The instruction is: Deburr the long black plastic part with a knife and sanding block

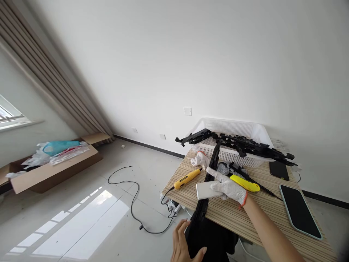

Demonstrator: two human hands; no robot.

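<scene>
A long black plastic strip (pixel 200 209) runs from the white basket down past the table's near edge. My bare left hand (pixel 183 242) holds its lower end, fingers on one side and thumb on the other. My right hand (pixel 228 187), in a whitish knit glove, grips a flat white block (pixel 207 190) across the strip, with its index finger stretched towards the strip. Beside that glove lies a yellow ridged handle (pixel 245 183). To the left of the strip is a yellow corded tool (pixel 187 178), and behind it a crumpled white glove (pixel 200 159).
Several black plastic parts (pixel 247 143) lie across a white basket (pixel 260 133) at the back of the wooden table (pixel 231 214). A phone (pixel 300 212) and another dark phone (pixel 278 170) are on the right. A cable (pixel 135 208) and an open cardboard box (pixel 64 170) are on the floor.
</scene>
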